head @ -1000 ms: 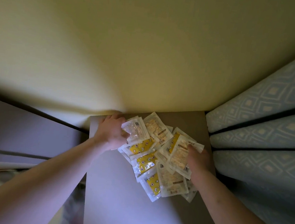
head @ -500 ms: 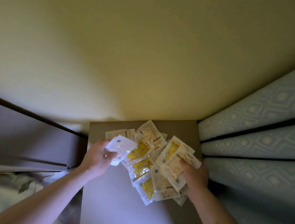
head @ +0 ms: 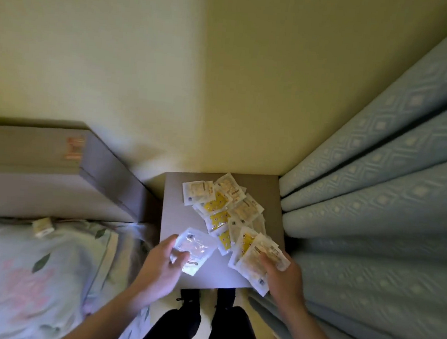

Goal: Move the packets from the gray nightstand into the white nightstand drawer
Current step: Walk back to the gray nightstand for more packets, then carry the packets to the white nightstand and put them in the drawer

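Our left hand (head: 165, 265) grips a clear packet (head: 194, 250); our right hand (head: 282, 274) pinches several packets (head: 257, 255) at five o'clock. Light, slippery, floppy: we take them by the edges.

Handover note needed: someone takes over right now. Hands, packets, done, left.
Left hand: holds one clear packet over the gray nightstand.
Right hand: grips a small stack of packets at the nightstand's front right corner.
Loose pile of packets lies on the nightstand top.
Done: nothing visibly delivered; the white nightstand drawer is out of view.
Left: carry both handfuls over, then return for the pile.
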The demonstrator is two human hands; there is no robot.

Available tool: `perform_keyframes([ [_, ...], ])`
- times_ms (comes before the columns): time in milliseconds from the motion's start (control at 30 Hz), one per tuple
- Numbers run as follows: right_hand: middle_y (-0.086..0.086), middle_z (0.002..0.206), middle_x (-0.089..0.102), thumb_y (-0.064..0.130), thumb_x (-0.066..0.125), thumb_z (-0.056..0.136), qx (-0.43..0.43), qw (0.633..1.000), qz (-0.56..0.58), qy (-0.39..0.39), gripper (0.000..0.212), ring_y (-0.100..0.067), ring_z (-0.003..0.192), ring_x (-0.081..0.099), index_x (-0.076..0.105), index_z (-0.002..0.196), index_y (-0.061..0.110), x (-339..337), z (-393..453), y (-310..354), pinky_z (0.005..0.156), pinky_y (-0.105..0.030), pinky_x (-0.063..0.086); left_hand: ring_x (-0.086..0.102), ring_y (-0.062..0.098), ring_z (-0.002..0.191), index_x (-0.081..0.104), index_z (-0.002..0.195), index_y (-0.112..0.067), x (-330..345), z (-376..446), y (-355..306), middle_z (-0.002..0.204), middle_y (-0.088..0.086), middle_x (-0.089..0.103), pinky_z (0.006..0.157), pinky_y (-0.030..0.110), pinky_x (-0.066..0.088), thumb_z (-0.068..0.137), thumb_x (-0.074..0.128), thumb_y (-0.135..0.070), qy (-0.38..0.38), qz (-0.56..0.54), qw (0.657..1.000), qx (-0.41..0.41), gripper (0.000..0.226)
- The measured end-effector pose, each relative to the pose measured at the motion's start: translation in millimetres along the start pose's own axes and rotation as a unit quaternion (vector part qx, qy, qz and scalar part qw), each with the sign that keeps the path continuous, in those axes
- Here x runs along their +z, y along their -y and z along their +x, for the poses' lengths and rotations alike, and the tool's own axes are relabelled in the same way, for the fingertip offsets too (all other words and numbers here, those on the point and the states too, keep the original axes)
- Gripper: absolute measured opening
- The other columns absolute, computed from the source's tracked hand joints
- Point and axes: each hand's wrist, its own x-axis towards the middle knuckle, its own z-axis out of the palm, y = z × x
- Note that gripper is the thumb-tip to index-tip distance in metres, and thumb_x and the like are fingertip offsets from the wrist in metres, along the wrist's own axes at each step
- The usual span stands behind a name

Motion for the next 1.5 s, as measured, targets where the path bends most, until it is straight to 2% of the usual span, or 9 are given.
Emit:
perform_keyframes([
  [100,0.008,0.076,0.077,0.006,0.072,0.090,-0.036,0.999,-0.021,0.017,0.014,-0.006,0.068,0.069,0.075,0.084,0.018,-11,-32,10,0.055,-0.014,0.050,0.061,0.004,0.090,0.060,0.129,-0.012,-11,-41,-11,0.101,-0.004,0.068,0.079,0.015,0.038,0.097,0.067,-0.020,-0.002,-0.002,1.000,0.009,0.035],
  [200,0.001,0.081,0.078,0.004,0.070,0.090,-0.064,0.996,-0.024,0.054,0.013,-0.012,0.075,0.071,0.076,0.087,0.015,-22,-55,17,0.060,-0.019,0.053,0.065,0.008,0.088,0.063,0.101,-0.020,-22,-72,-18,0.095,-0.007,0.070,0.080,0.032,0.050,0.095,0.065,-0.021,-0.011,-0.010,0.999,0.032,0.006],
  [300,0.002,0.084,0.080,0.006,0.072,0.091,-0.086,0.991,-0.033,0.092,0.010,-0.012,0.080,0.074,0.076,0.092,0.015,-36,-68,22,0.067,-0.022,0.056,0.068,0.009,0.085,0.061,0.094,-0.022,-30,-101,-18,0.091,-0.006,0.071,0.080,0.039,0.057,0.090,0.059,-0.030,-0.015,-0.021,0.999,0.031,0.010],
  [433,0.002,0.081,0.079,0.007,0.075,0.089,-0.138,0.980,-0.055,0.133,0.007,-0.010,0.075,0.071,0.075,0.089,0.014,-58,-85,24,0.065,-0.021,0.055,0.067,0.010,0.080,0.064,0.096,-0.023,-26,-150,-24,0.088,-0.005,0.072,0.072,0.031,0.054,0.092,0.062,-0.020,-0.079,-0.045,0.995,0.032,0.006],
  [600,-0.008,0.083,0.077,0.015,0.078,0.088,-0.162,0.959,-0.095,0.213,0.005,-0.022,0.077,0.070,0.077,0.090,0.019,-81,-100,13,0.071,-0.039,0.058,0.067,0.009,0.084,0.065,0.094,-0.029,5,-218,-26,0.088,-0.009,0.071,0.080,0.032,0.056,0.094,0.065,-0.011,-0.159,-0.084,0.984,-0.009,0.017],
  [800,-0.007,0.081,0.077,0.017,0.078,0.088,-0.175,0.932,-0.117,0.294,0.004,-0.022,0.077,0.073,0.075,0.086,0.020,-98,-139,-2,0.064,-0.030,0.054,0.070,0.005,0.093,0.069,0.105,-0.033,38,-308,-14,0.099,-0.012,0.075,0.086,0.035,0.058,0.094,0.066,-0.015,-0.216,-0.137,0.965,-0.064,0.021],
  [1000,0.003,0.087,0.079,0.019,0.078,0.088,-0.229,0.883,-0.187,0.365,0.008,-0.016,0.083,0.075,0.078,0.095,0.024,-99,-198,-18,0.081,-0.040,0.062,0.070,0.001,0.094,0.071,0.105,-0.034,53,-406,11,0.101,-0.014,0.077,0.081,0.022,0.054,0.092,0.068,-0.010,-0.290,-0.185,0.932,-0.111,0.028],
  [1133,0.004,0.086,0.078,0.017,0.075,0.091,-0.273,0.830,-0.238,0.424,0.006,-0.012,0.079,0.074,0.075,0.094,0.022,-85,-250,-33,0.072,-0.036,0.063,0.067,-0.003,0.084,0.070,0.096,-0.031,65,-474,39,0.091,-0.016,0.075,0.068,0.012,0.046,0.092,0.067,-0.008,-0.350,-0.183,0.908,-0.141,0.023],
  [1500,0.004,0.080,0.078,0.020,0.075,0.091,-0.371,0.698,-0.292,0.538,0.001,-0.010,0.072,0.072,0.075,0.089,0.020,-44,-471,-144,0.063,-0.024,0.057,0.069,0.000,0.089,0.071,0.110,-0.033,128,-731,155,0.102,-0.017,0.076,0.082,0.031,0.055,0.094,0.067,-0.013,-0.484,-0.257,0.810,-0.209,0.025],
])
